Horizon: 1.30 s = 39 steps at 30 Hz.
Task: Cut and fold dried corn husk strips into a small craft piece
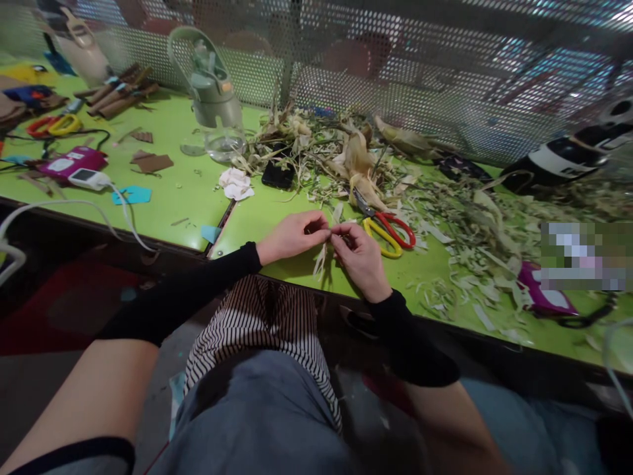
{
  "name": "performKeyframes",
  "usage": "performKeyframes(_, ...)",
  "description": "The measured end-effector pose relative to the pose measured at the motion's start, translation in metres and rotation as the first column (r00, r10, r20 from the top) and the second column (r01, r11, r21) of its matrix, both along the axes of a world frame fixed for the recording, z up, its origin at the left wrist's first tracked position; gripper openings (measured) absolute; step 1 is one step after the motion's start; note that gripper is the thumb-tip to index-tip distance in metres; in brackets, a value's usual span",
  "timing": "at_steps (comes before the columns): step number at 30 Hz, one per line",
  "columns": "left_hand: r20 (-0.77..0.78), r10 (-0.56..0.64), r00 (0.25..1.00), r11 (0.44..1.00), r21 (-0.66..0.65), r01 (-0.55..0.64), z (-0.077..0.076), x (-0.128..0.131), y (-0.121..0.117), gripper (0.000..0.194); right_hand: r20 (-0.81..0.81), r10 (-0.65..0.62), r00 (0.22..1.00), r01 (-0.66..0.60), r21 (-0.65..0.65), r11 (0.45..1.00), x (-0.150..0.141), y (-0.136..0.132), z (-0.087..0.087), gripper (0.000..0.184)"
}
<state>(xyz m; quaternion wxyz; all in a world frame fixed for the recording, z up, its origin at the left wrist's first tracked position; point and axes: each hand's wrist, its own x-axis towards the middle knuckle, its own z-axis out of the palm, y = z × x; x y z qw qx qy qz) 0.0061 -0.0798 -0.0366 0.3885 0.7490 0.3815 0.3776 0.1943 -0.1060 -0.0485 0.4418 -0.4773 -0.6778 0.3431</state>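
Note:
My left hand (298, 234) and my right hand (360, 256) meet over the front edge of the green table, thumbs and fingertips pinched close together. Between them is a small pale strip of dried husk (320, 261), one end hanging below the fingers and another piece poking up above. Both hands appear closed on it. Just right of my right hand lie scissors (390, 232) with one red and one yellow handle, blades pointing away. Behind the hands spreads a heap of dried husks and stems (346, 155).
A green water bottle (217, 105) stands back left near the perforated metal screen (420, 86). A black phone (277, 174) and crumpled tissue (236, 183) lie before it. Husk scraps (459, 251) cover the right side. A white cable (126, 221) hangs off the left edge.

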Motion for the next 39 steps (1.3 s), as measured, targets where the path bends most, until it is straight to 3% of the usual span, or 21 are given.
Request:
performKeyframes(3, -0.036, 0.061, 0.998, 0.992, 0.115, -0.056, -0.001, 0.001, -0.002, 0.012, 0.057, -0.044, 0.997, 0.037, 0.113, 0.993, -0.001, -0.002, 0.002, 0.014)
performKeyframes(6, -0.031, 0.122, 0.992, 0.985, 0.126, -0.117, 0.003, 0.002, -0.004, 0.012, 0.082, -0.074, 0.994, 0.059, 0.163, 0.985, -0.002, -0.006, 0.004, 0.014)
performKeyframes(12, 0.126, 0.236, 0.963, 0.964, -0.151, -0.217, 0.015, -0.001, 0.0, 0.011, 0.074, 0.033, 0.997, -0.036, 0.038, 0.999, 0.003, -0.016, 0.001, 0.024)
performKeyframes(17, 0.204, 0.126, 0.971, 0.942, -0.332, -0.052, 0.017, -0.001, 0.0, 0.013, 0.136, 0.057, 0.989, -0.061, 0.029, 0.998, 0.008, -0.023, 0.006, 0.016)
performKeyframes(19, 0.141, 0.077, 0.987, 0.939, -0.343, -0.024, 0.018, 0.002, -0.003, 0.015, 0.017, 0.043, 0.999, -0.044, 0.048, 0.998, 0.008, -0.024, 0.008, 0.018)
performKeyframes(21, 0.103, 0.061, 0.993, 0.93, -0.368, -0.019, 0.019, 0.005, -0.006, 0.018, -0.151, 0.072, 0.986, -0.076, -0.018, 0.997, 0.006, -0.024, 0.009, 0.024)
performKeyframes(25, 0.312, 0.13, 0.941, 0.811, -0.579, 0.08, 0.021, 0.012, -0.011, 0.022, -0.301, 0.116, 0.947, -0.183, -0.205, 0.962, 0.001, -0.02, 0.005, 0.03)
performKeyframes(27, 0.436, 0.165, 0.884, 0.736, -0.651, 0.184, 0.021, 0.015, -0.013, 0.022, -0.314, 0.091, 0.945, -0.164, -0.216, 0.963, 0.0, -0.019, 0.005, 0.032)
performKeyframes(30, 0.528, 0.17, 0.832, 0.676, -0.677, 0.291, 0.023, 0.017, -0.015, 0.023, -0.324, 0.055, 0.944, -0.119, -0.182, 0.976, -0.001, -0.018, 0.006, 0.033)
performKeyframes(33, 0.539, 0.115, 0.835, 0.671, -0.662, 0.335, 0.023, 0.017, -0.017, 0.022, -0.318, 0.06, 0.946, -0.104, -0.123, 0.987, 0.001, -0.02, 0.006, 0.038)
performKeyframes(39, 0.423, 0.005, 0.906, 0.68, -0.666, 0.307, 0.011, 0.007, -0.017, 0.022, -0.174, 0.107, 0.979, -0.138, -0.175, 0.975, 0.009, -0.03, 0.0, 0.039)
